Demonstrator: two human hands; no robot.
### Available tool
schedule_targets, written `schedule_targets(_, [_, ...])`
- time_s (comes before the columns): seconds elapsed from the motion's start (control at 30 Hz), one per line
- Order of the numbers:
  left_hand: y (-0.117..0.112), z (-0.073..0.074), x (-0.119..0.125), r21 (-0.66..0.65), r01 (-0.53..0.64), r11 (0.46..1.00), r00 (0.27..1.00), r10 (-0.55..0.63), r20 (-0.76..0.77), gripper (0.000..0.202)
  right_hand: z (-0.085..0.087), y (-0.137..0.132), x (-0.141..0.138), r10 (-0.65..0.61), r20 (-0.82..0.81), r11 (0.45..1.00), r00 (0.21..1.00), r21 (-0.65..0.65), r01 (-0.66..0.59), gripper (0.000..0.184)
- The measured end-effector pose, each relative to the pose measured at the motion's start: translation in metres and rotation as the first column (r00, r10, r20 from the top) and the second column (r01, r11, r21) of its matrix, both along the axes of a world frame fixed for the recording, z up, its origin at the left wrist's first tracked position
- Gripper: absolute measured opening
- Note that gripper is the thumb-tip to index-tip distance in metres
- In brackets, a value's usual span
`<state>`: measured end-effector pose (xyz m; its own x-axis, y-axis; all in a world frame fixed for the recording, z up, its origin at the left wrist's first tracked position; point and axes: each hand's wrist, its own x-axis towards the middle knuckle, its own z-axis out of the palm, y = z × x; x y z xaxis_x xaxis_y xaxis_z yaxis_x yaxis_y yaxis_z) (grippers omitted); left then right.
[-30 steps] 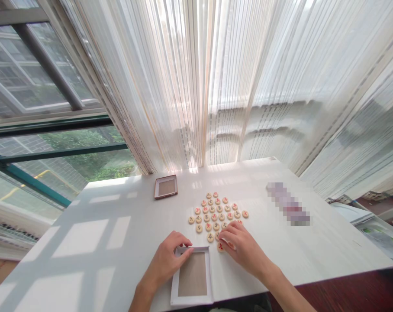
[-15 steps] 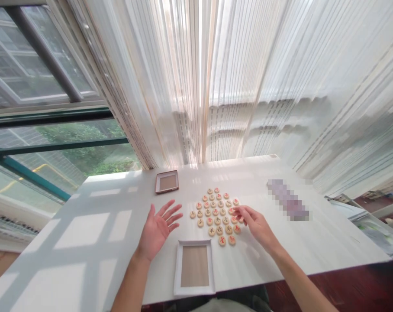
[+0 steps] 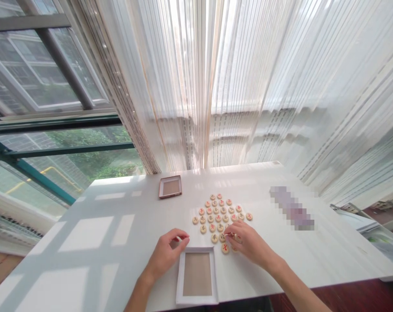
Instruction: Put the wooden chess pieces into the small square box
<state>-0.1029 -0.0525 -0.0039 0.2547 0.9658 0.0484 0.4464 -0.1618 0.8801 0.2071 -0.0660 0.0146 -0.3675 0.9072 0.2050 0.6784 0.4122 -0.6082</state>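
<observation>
The right hand (image 3: 251,247) is nearly closed, thumb and forefinger pinching a red-marked Chinese chess piece (image 3: 230,234) at the near side of a tight cluster of wooden pieces (image 3: 220,216). The left hand (image 3: 165,255) is half curled and holds nothing visible, its fingers just beside the corner of a white-rimmed tray (image 3: 180,277). That tray lies at the table's (image 3: 86,255) near edge, seemingly set within easy reach of both hands. A smaller brown-rimmed tray (image 3: 170,177) sits near the far edge; the strip (image 3: 292,208) to the right is too blurred to identify.
</observation>
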Motion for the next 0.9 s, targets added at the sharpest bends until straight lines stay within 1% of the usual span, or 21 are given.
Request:
schedule_targets(0.1, [-0.01,-0.002,0.003,0.038,0.069,0.997,0.993,-0.065,-0.095,0.023,0.001,0.002,-0.008,-0.023,0.082,1.0,0.996,0.017,0.022,0.012])
schedule_targets(0.27, [-0.011,-0.007,0.006,0.116,0.105,0.988,0.982,-0.084,-0.172,0.017,0.001,0.005,-0.021,-0.102,0.193,0.993,0.976,0.07,0.09,0.014])
schedule_targets(0.4, [-0.009,-0.011,0.007,0.144,0.118,0.983,0.977,-0.089,-0.192,0.016,0.002,0.005,-0.025,-0.146,0.221,0.987,0.964,0.098,0.127,0.017])
schedule_targets(0.5, [-0.007,-0.01,0.005,0.137,0.153,0.979,0.972,-0.125,-0.199,0.017,0.006,0.003,-0.023,-0.162,0.219,0.985,0.962,0.096,0.144,0.014])
schedule_targets(0.6, [-0.005,-0.006,0.004,0.101,0.193,0.976,0.966,-0.17,-0.196,0.02,0.012,0.0,-0.021,-0.158,0.223,0.986,0.962,0.084,0.142,0.01])
schedule_targets(0.67, [-0.003,-0.004,0.004,0.079,0.194,0.978,0.968,-0.177,-0.18,0.021,0.014,-0.001,-0.021,-0.151,0.227,0.988,0.962,0.076,0.138,0.01])
schedule_targets(0.8, [-0.003,-0.001,0.005,0.062,0.17,0.984,0.979,-0.161,-0.126,0.022,0.015,0.002,-0.023,-0.141,0.23,0.99,0.963,0.064,0.129,0.014])
schedule_targets(0.9, [-0.004,-0.003,0.005,0.054,0.139,0.989,0.99,-0.136,-0.046,0.023,0.014,0.004,-0.024,-0.129,0.234,0.991,0.964,0.051,0.12,0.014])
